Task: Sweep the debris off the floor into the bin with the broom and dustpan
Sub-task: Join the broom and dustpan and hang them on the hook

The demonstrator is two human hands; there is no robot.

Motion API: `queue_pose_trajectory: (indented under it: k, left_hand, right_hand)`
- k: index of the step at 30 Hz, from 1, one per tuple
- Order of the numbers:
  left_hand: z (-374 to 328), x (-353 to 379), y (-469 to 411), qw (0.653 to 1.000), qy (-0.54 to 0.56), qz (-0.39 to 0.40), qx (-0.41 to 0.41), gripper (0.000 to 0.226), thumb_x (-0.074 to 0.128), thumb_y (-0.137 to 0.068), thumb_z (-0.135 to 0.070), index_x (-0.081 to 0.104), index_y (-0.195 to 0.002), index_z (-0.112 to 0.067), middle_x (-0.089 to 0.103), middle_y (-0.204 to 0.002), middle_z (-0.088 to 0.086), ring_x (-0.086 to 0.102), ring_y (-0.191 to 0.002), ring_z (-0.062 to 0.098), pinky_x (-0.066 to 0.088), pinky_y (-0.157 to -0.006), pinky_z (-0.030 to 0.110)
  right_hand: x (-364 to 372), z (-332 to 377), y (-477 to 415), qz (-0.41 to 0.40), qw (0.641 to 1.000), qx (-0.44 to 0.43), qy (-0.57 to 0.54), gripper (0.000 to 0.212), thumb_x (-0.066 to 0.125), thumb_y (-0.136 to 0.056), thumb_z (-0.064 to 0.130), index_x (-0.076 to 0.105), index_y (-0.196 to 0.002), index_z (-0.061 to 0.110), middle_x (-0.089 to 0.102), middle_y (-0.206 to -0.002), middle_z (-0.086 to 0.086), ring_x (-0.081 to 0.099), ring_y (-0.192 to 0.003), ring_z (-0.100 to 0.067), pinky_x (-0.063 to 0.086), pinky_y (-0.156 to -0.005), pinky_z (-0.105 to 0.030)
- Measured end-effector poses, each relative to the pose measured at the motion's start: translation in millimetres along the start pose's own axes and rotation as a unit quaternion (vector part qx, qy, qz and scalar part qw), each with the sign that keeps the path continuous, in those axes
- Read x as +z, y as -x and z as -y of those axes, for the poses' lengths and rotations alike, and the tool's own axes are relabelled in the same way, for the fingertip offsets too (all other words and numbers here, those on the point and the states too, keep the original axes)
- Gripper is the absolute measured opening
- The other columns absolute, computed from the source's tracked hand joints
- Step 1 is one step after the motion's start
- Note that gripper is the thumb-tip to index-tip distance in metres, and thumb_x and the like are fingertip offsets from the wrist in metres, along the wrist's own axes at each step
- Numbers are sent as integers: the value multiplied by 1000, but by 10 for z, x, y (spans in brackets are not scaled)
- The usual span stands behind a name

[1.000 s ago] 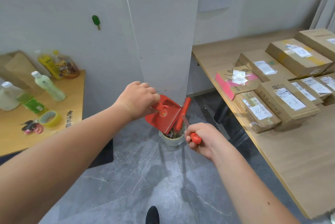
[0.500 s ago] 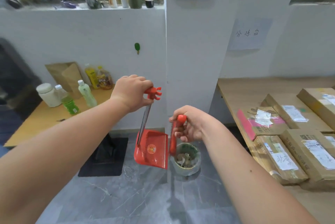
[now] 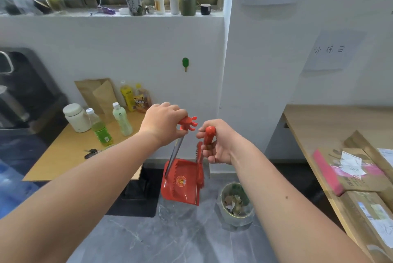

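Note:
My left hand (image 3: 163,123) grips the red top of a metal handle from which a red dustpan (image 3: 180,184) hangs upright above the grey floor. My right hand (image 3: 219,141) is closed on the red knob of a small broom (image 3: 200,167), which hangs down along the dustpan's right edge. A small clear bin (image 3: 237,215) stands on the floor to the right of the dustpan, holding leaves and paper scraps. Both tools are lifted off the floor, and the two handle tops are close together.
A low wooden table (image 3: 63,156) on the left holds bottles, a white jar and keys. A long wooden bench (image 3: 314,135) on the right carries cardboard parcels. A white pillar stands straight ahead, and a black mat (image 3: 136,203) lies under the left table.
The dustpan was tilted over the bin with the broom inside it; both are now lifted clear and hang upright to the bin's left. My view has tipped upward.

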State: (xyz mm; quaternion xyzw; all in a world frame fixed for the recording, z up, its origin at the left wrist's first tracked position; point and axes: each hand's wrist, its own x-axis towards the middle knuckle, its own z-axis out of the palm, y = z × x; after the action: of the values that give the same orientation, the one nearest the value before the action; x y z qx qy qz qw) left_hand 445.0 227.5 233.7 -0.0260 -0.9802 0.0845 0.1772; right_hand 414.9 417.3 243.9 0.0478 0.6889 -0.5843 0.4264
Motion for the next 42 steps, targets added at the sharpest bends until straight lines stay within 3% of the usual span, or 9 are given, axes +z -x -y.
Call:
queue_pose_trajectory:
  k: [4,6,10,13,15,20,29,33,42]
  left_hand:
    - [239,142,-113,1000,13,-7,3,34,70,-79,-59,72,-100,-33,69,-90,-10,64,-88,20,43,-74,33]
    - [338,211,-157,1000,18,-3,1,33,69,-78,-59,71,-100,-34,69,-88,-11,65,-88,20,44,-74,33]
    - [484,287,-265,999,29,15,-36,32,67,-77,-61,67,-90,-31,67,-85,-10,65,-86,20,41,-69,32]
    - [565,353,-372,996,31,45,-68,39,65,-77,-66,55,-75,-28,61,-77,-9,64,-82,19,37,-61,30]
    - [585,405,-437,995,34,55,-79,46,63,-76,-72,51,-70,-28,59,-73,-9,64,-79,19,36,-58,29]
    - [512,555,-626,989,45,92,-107,73,51,-58,-96,59,-65,-24,59,-65,-10,62,-70,15,46,-57,28]
    - [524,812,-1078,977,41,117,-173,80,40,-50,-100,61,-57,-23,58,-56,-9,55,-57,10,52,-58,27]
    - [557,910,-1294,975,23,123,-182,77,36,-53,-96,60,-55,-23,59,-55,-8,54,-53,8,49,-55,26]
    - [716,991,-1639,957,32,145,-251,72,41,-55,-95,64,-60,-26,63,-57,-9,59,-54,7,54,-56,26]
  right_hand:
    - [240,176,-218,-44,998,-41,-29,37,50,-83,51,60,-84,15,46,-70,-8,42,-51,-19,29,-50,-24]
    - [341,213,-341,-71,995,-67,-30,66,35,-86,74,66,-80,16,47,-71,-8,42,-52,-19,29,-48,-24]
    - [424,238,-512,-78,984,-156,21,101,4,-60,98,70,-99,31,55,-77,-6,46,-58,-17,30,-43,-23]
    - [404,296,-596,-51,969,-228,85,78,28,-74,86,61,-115,28,58,-82,3,46,-60,-11,36,-42,-21]
    - [392,359,-723,-88,951,-264,134,52,56,-80,76,60,-105,30,62,-83,7,52,-63,-8,45,-56,-26]
    - [295,607,-1025,-93,933,-305,168,27,53,-96,54,60,-91,29,57,-56,7,48,-38,-4,43,-44,-22]
    - [64,954,-1630,-123,903,-327,251,48,38,-88,76,58,-83,33,69,-78,6,72,-72,-13,56,-73,-38]
    - [73,1005,-1852,-71,925,-359,102,68,39,-79,79,60,-85,14,60,-87,-3,62,-76,-20,58,-81,-50]
    - [100,1374,-2209,56,947,-308,-76,56,53,-73,76,63,-93,25,70,-112,-4,62,-115,-20,53,-96,-54]
